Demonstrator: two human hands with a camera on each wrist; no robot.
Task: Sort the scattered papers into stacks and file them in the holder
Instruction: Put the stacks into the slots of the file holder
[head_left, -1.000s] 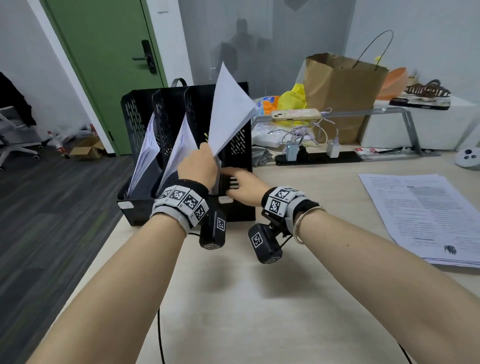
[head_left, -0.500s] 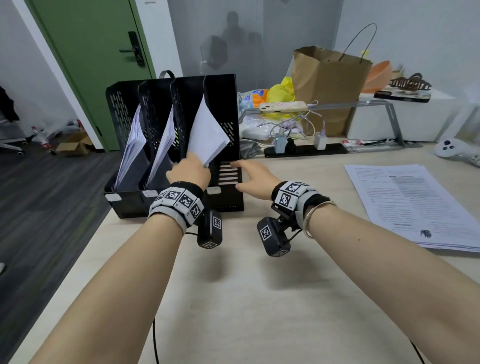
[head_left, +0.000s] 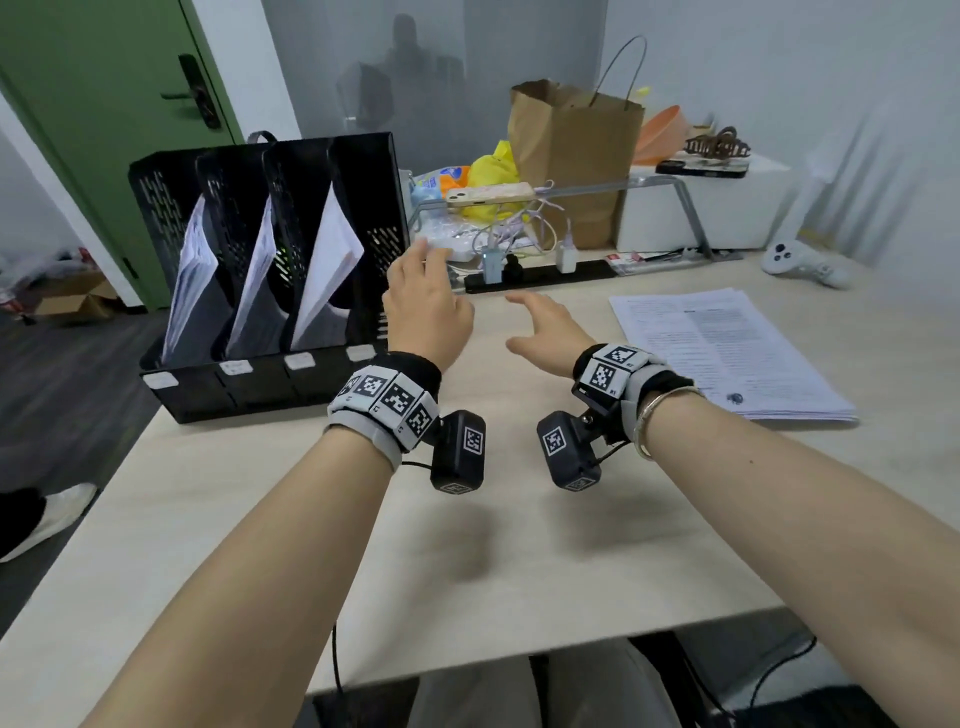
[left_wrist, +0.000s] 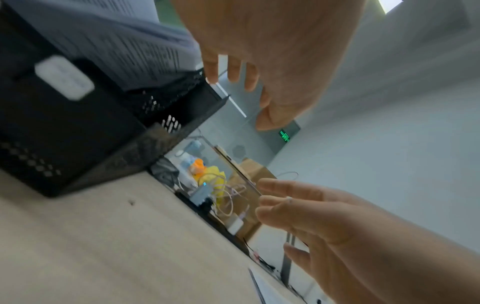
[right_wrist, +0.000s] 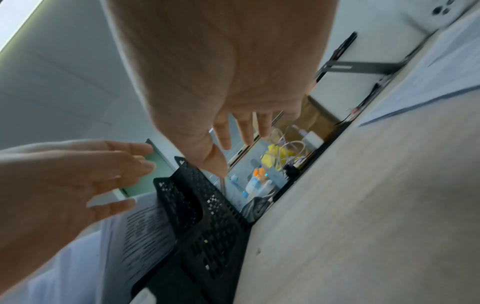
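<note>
Since a second ago both of my hands have come away from the black perforated metal file holder, and the white sheets I was feeding in now stand inside it. My left hand hangs above the table just right of the holder, fingers loosely spread and grasping nothing; my right hand hovers beside it, palm turned inward, fingers straight and empty. In the left wrist view the left fingers point away past the holder's corner. I count three bundles of white paper in the holder: one in the left slot, one in the next, one in the third. Each stands on its short edge, long axis up and leaning left. The rightmost slot looks dark; I cannot tell its contents. One flat stack of printed white sheets lies on the pale wooden table to my right, long axis running away from me.
</note>
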